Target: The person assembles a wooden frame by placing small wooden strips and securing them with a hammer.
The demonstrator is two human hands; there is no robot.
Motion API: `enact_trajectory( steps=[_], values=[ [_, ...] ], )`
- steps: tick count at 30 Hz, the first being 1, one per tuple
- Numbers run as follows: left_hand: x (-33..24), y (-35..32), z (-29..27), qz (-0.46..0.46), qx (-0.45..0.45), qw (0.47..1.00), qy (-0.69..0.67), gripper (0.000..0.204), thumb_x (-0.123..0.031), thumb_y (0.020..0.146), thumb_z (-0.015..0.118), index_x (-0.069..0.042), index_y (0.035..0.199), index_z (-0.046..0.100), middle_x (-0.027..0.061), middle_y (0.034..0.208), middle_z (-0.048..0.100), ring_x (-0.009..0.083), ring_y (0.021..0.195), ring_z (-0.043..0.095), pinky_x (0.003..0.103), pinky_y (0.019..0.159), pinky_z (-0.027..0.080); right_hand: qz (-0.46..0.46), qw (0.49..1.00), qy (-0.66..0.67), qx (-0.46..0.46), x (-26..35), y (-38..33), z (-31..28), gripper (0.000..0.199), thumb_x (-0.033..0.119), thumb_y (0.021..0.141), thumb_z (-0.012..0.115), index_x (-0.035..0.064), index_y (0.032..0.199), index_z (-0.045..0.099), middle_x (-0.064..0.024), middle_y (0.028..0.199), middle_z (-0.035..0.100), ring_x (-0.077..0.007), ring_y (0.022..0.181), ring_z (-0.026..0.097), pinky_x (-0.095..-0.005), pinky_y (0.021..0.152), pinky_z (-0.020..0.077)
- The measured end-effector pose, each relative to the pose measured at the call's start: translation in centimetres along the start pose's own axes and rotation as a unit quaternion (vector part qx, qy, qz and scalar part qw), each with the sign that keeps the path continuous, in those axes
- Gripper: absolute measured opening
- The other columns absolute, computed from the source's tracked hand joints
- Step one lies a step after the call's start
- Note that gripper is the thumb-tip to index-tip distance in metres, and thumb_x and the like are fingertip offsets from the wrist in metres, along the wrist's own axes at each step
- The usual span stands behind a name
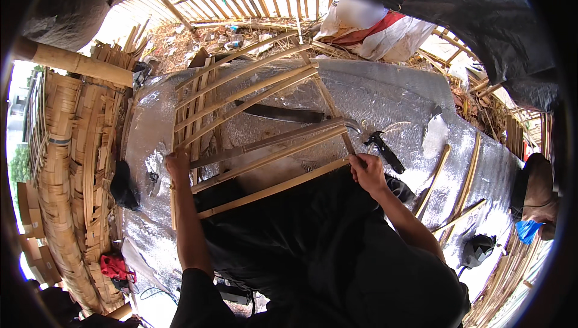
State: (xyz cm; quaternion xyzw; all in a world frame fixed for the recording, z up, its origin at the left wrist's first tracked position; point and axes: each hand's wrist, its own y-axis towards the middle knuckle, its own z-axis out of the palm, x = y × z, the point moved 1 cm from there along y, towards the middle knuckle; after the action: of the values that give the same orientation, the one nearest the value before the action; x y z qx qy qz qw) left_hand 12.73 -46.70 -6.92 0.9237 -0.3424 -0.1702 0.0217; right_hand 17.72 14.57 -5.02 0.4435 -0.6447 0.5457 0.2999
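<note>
A bamboo slat frame [259, 147] leans over my lap, its several cross slats running between two side rails. My left hand [178, 168] is closed around the left side rail. On the other side my right hand [367, 171] grips the right rail close to its near corner. A long dark blade [280, 113] lies on the silver mat under the frame, partly covered by slats. Just right of the frame rests a black-handled hammer [385, 150].
The silver foil mat [415, 96] spreads under everything. Loose bamboo strips [463, 177] lie on its right part. Rolled woven bamboo [66, 177] stands at the left, near a black cap-like item [123, 186]. A red cloth item [117, 268] sits lower left.
</note>
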Motion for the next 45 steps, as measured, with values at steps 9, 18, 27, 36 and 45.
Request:
enact_trajectory(
  steps=[9, 18, 27, 36, 45],
  values=[
    [-26.0, -13.3, 3.4, 0.471, 0.028, 0.876, -0.105, 0.031, -0.029, 0.090, 0.078, -0.009, 0.113, 0.072, 0.0120, 0.118, 0.069, 0.0360, 0.117, 0.061, 0.055, 0.099, 0.046, 0.002, 0.999, -0.034, -0.031, -0.8, 0.6, -0.3, 0.037, 0.027, 0.101, 0.066, -0.0005, 0.077, 0.068, -0.0039, 0.060, 0.063, -0.0112, 0.054, 0.061, -0.0306, 0.053, 0.0482],
    [-25.8, -14.3, 4.2, 0.482, 0.101, 0.843, -0.216, 0.025, -0.022, 0.090, 0.077, -0.016, 0.114, 0.072, 0.0080, 0.103, 0.070, 0.0351, 0.102, 0.064, 0.052, 0.091, 0.047, -0.001, 0.999, -0.047, -0.021, -0.5, 0.6, -0.4, 0.037, 0.029, 0.102, 0.065, 0.0000, 0.079, 0.068, -0.0044, 0.062, 0.064, -0.0120, 0.056, 0.063, -0.0314, 0.055, 0.0491],
    [-26.3, -31.3, -3.4, 0.498, 0.275, 0.774, -0.279, 0.015, -0.013, 0.090, 0.072, -0.003, 0.101, 0.068, 0.0179, 0.096, 0.072, 0.0413, 0.088, 0.070, 0.048, 0.075, 0.056, -0.054, 0.993, -0.103, -0.021, -1.1, 0.7, -0.9, 0.033, 0.025, 0.101, 0.064, -0.0006, 0.081, 0.069, -0.0100, 0.064, 0.066, -0.0201, 0.059, 0.066, -0.0365, 0.061, 0.0506],
    [-27.0, -33.7, 0.4, 0.463, 0.362, 0.742, -0.322, 0.008, -0.006, 0.089, 0.066, -0.001, 0.083, 0.068, 0.0218, 0.080, 0.070, 0.0433, 0.077, 0.069, 0.050, 0.069, 0.054, -0.005, 0.997, -0.071, 0.011, 0.0, 0.8, -1.6, 0.030, 0.024, 0.102, 0.062, -0.0029, 0.095, 0.073, -0.0098, 0.074, 0.072, -0.0176, 0.066, 0.071, -0.0332, 0.064, 0.0556],
    [-27.7, -33.6, -0.5, 0.414, 0.407, 0.760, -0.291, 0.007, -0.006, 0.087, 0.068, -0.002, 0.083, 0.069, 0.0187, 0.082, 0.071, 0.0393, 0.076, 0.070, 0.046, 0.067, 0.056, -0.013, 0.999, 0.006, 0.036, -1.8, 1.2, -2.2, 0.026, 0.014, 0.106, 0.056, -0.0077, 0.105, 0.070, -0.0116, 0.080, 0.075, -0.0163, 0.067, 0.071, -0.0305, 0.061, 0.0574]
  ],
)
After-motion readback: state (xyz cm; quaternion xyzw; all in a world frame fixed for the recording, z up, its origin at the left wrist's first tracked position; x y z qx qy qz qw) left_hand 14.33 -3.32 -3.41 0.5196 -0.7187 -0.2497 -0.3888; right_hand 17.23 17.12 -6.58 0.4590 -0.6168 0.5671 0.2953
